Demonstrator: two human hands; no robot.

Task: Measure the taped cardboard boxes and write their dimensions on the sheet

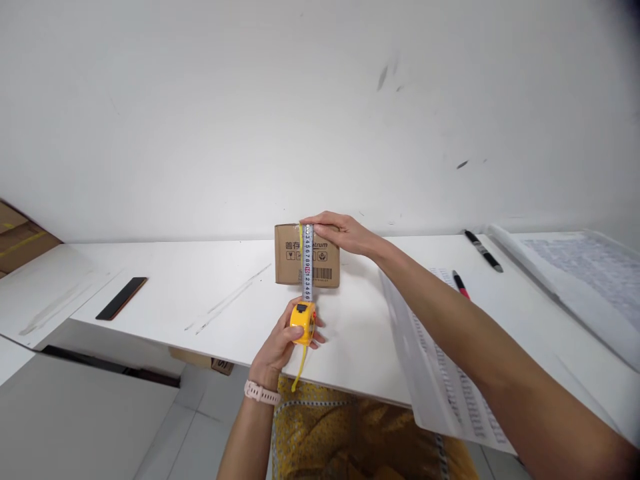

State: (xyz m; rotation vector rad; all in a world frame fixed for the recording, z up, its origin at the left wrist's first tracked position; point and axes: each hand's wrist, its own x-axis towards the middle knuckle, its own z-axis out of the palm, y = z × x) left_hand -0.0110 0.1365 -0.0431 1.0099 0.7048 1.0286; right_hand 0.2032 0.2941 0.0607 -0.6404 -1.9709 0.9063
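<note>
A small brown cardboard box [290, 270] stands on the white table, close to the wall. My left hand [280, 343] is wrapped round a yellow tape measure [302, 325] just in front of the box, its yellow wrist cord hanging down. The drawn-out blade [307, 273] runs from the case up across the box's printed face. At the box's top edge, my right hand [345, 232] pinches the blade's end between thumb and fingers. Part of the box's lettering is hidden behind the blade and the right fingers.
A black flat bar [121, 299] lies on the table [165, 267] at left. On the right are printed sheets in plastic [430, 360], a black marker [483, 251], a red-and-black pen [461, 285] and more wrapped paper [580, 287]. A cardboard carton [23, 240] stands far left.
</note>
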